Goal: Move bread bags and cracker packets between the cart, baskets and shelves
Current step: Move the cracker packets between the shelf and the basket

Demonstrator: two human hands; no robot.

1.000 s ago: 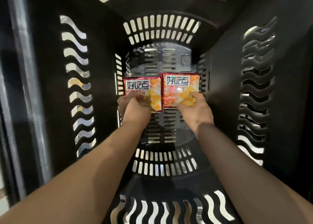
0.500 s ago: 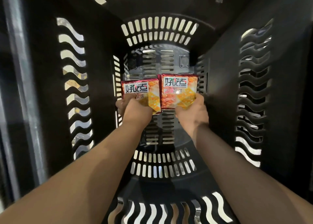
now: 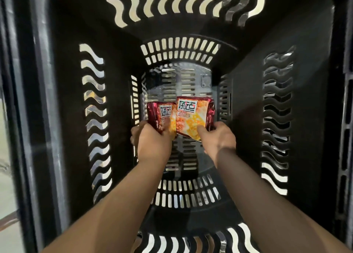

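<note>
Head view looks straight down into a deep black basket [image 3: 63, 122] with wavy slots in its walls and straight slots in its floor. Both arms reach in from the near wall toward the middle of the floor.

Left hand [image 3: 152, 141]: back of the hand faces up, fingers curled round the near end of the left packet [image 3: 159, 113], gripping it. This packet is rolled onto its side, red edge up toward the basket's left wall, printed face tipped toward the basket's centre.

Right hand [image 3: 219, 136]: clamped on the near end of the right packet [image 3: 193, 115], thumb on the printed face, fingers round the near right corner and mostly hidden under it. This packet lies nearly flat, face up, white label at the far end, orange cracker picture at the near end.

The two packets sit side by side over the centre of the basket floor, inner edges touching. Cannot tell whether either one rests on the floor or is held just above it.

Outside the basket's left wall runs a grey rail [image 3: 44, 100], blurred.
</note>
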